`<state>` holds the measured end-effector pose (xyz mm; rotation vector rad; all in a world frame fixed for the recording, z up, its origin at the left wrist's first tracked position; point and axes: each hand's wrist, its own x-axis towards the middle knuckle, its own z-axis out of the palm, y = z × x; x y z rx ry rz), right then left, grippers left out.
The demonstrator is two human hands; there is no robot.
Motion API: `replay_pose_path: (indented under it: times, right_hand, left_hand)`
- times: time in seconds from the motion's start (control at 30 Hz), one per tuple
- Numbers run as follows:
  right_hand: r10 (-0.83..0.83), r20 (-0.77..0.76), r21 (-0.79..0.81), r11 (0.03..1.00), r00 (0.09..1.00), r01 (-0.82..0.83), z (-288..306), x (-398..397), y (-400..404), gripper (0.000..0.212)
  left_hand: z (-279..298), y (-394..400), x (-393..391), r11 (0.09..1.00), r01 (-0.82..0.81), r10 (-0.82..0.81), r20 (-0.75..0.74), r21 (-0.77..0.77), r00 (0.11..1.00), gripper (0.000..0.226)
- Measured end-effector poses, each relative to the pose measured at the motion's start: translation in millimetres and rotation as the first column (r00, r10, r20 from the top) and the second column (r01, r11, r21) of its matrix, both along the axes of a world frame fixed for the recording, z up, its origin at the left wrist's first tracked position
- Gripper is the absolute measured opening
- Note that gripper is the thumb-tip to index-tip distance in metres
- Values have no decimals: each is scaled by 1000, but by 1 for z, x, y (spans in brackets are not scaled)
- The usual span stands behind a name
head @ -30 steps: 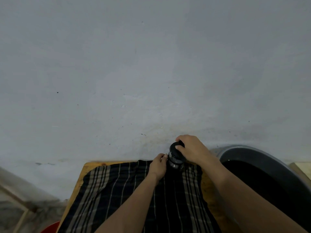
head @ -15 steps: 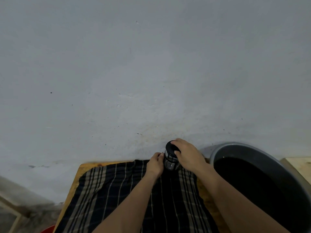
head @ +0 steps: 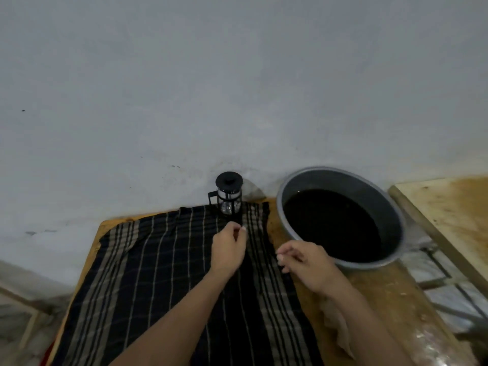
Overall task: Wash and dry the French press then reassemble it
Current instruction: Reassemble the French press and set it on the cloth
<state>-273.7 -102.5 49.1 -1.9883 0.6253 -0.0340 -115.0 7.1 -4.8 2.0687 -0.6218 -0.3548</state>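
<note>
Wall [head: 237,88] fills the view beyond both hands. Tabletop [head: 375,294], wood, damp-looking, carries everything. Striped cloth [head: 163,273] spread under both forearms. Basin [head: 396,215] of dark water sits just right of the right hand, rim near the wrist. French press [head: 228,196] stands upright, lid on, on the cloth's far edge just beyond the left hand, close to the wall; appears reassembled.

Left hand [head: 227,248]: fingers loosely curled, holding nothing, short of the press. Right hand [head: 307,262]: fingers relaxed, half-curled, empty, over the cloth's right edge.

Risks, judged: the press rests on loose cloth, so tugging the cloth could tip it. A right-arm sweep could knock the basin and slop water over the dried press.
</note>
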Motion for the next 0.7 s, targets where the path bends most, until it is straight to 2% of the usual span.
replay_pose_path:
  times: [0.07,0.13,0.2,0.27,0.33,0.4,0.47,0.57,0.63,0.7]
  right_hand:
    - [55,-104,98,994,993,-44,-12,-43,-9,14]
    - [40,-212,70,997,976,-25,-32,-85,-21,14]
    - [-106,-256,-53,994,961,96,-53,-122,-38,16]
    - [-285,-281,-191,953,917,237,-74,-152,-53,13]
    - [-322,-295,-188,943,900,276,-91,-169,-63,26]
    - [-209,-338,-94,978,918,188,-95,-174,-61,22]
    - [-146,-367,-50,989,919,137,-101,-170,-52,32]
    - [-220,-361,-171,971,906,167,-106,-167,-45,49]
    - [-235,-358,-212,963,904,166,-102,-170,-41,51]
    - [-262,-343,-179,961,902,212,-105,-176,-42,54]
  left_hand:
    - [4,-5,-35,982,177,-172,-73,70,982,20]
    - [6,-17,-70,915,351,-309,-213,200,927,20]
    - [4,-32,-102,836,473,-369,-354,279,860,28]
    - [-3,-43,-128,795,527,-375,-441,299,816,43]
    - [-9,-51,-151,780,559,-375,-504,281,778,63]
    - [-16,-57,-168,796,548,-352,-542,255,763,70]
    - [-26,-63,-180,811,520,-316,-546,268,776,64]
    - [-39,-66,-189,861,413,-235,-488,296,840,43]
    - [-38,-64,-192,919,302,-119,-553,253,825,30]
    - [-40,-62,-191,958,204,-27,-642,203,766,33]
